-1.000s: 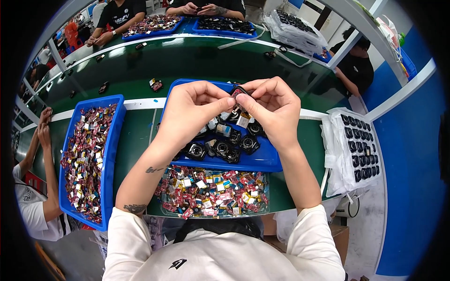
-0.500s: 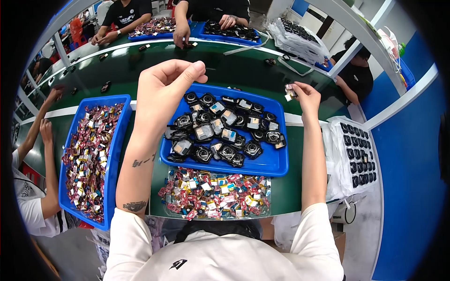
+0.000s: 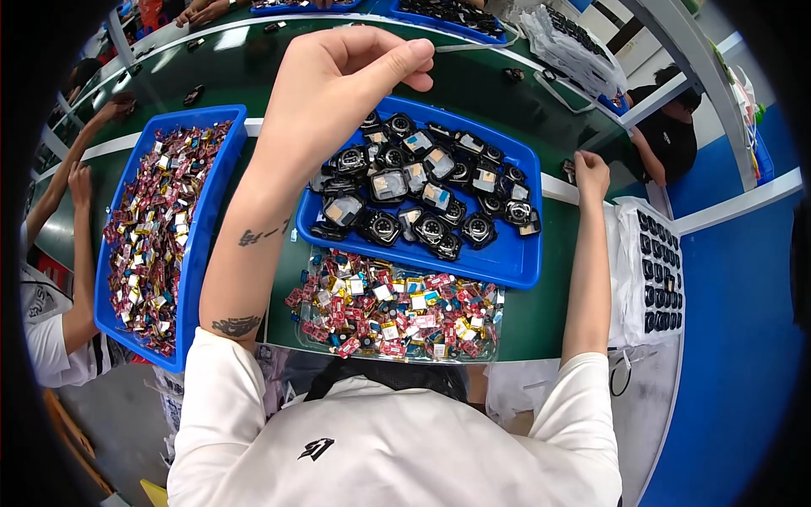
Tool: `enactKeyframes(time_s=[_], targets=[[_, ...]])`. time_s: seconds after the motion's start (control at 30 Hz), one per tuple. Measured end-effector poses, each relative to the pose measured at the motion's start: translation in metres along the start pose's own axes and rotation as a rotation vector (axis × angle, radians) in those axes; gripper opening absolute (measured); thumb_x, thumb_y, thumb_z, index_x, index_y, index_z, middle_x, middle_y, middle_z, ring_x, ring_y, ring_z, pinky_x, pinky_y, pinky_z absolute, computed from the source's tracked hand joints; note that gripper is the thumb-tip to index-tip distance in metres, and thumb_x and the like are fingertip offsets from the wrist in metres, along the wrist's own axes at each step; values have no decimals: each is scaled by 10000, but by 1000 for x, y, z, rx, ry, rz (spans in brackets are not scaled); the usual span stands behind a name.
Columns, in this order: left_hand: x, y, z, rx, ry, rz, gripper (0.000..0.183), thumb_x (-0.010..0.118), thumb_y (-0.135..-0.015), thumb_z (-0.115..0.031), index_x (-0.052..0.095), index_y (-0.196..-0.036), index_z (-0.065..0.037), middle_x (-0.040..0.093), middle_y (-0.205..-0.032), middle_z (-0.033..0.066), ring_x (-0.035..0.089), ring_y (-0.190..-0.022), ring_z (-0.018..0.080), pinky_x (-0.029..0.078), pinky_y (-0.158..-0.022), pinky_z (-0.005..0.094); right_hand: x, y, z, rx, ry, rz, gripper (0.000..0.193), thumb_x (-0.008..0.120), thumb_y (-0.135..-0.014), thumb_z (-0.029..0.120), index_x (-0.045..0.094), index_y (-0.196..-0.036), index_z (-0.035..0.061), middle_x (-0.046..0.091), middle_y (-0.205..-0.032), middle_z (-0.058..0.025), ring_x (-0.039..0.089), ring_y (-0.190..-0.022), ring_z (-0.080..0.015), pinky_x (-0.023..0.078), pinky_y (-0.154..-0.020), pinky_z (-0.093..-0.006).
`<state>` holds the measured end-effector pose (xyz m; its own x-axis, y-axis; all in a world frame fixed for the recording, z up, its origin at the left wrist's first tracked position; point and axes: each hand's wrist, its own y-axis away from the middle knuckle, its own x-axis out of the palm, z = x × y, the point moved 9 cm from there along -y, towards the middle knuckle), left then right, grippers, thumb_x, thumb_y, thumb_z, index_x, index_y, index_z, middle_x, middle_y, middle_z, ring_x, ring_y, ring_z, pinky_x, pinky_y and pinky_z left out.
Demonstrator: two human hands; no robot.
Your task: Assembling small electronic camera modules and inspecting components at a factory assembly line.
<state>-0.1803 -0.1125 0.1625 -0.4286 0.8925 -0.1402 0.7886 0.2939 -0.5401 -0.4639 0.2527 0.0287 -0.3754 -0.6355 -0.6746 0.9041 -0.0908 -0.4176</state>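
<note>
My left hand (image 3: 359, 76) is raised over the far left part of a blue tray (image 3: 530, 228), thumb and fingers pressed together; anything in the pinch is too small to make out. The tray holds a heap of black watch cases (image 3: 431, 226), some with grey rectangular parts. My right hand (image 3: 593, 176) is beyond the tray's right side, low over the green work surface. Its fingers are curled in. A small dark piece (image 3: 570, 171) shows at its fingertips; whether it is gripped is unclear. Nearest my body, a clear tray holds small red, yellow and white electronic parts (image 3: 397, 308).
A long blue tray (image 3: 196, 279) of similar small parts stands at the left, beside another person's arms (image 3: 82, 228). White packing trays of black cases (image 3: 661, 270) are at the right. Another person (image 3: 667, 135) sits far right. Small dark pieces (image 3: 194, 93) lie along the green surface.
My view has shifted, so the trays appear higher. My right hand has lowered toward the surface, and the pale-labelled part it held no longer shows clearly. My left hand keeps its pinch.
</note>
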Motion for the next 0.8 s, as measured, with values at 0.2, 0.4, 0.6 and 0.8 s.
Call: enactKeyframes(time_s=[0.2,0.4,0.6,0.8], targets=[[4,4,2,141,-53,71,101,555,-827,-1,653,-806,-10,666,-1021,103,610,-876,113,468,-825,239,18,152,175,-433,-469,751,208,703,-792,144,683,-967,32,658,-954,-40,601,-859,-125,471,-783,-271],[18,10,-19,336,-14,51,188,408,-680,90,531,-551,28,668,-873,127,553,-722,104,424,-623,226,-1,277,248,-1242,-367,928,150,733,-673,161,687,-787,76,567,-1204,-100,465,-1178,-325,404,-937,-445],[5,2,8,208,-150,155,195,386,-698,100,491,-588,-22,637,-997,106,569,-960,123,422,-842,245,12,290,242,-1188,-283,958,118,726,-676,138,649,-722,61,540,-1267,-80,423,-1229,-309,365,-984,-451],[22,8,-9,128,-131,86,89,538,-790,31,543,-757,-51,627,-999,66,568,-951,94,431,-759,225,13,260,242,-586,-657,1301,99,675,-735,107,657,-796,30,675,-856,-58,631,-808,-164,493,-704,-284]])
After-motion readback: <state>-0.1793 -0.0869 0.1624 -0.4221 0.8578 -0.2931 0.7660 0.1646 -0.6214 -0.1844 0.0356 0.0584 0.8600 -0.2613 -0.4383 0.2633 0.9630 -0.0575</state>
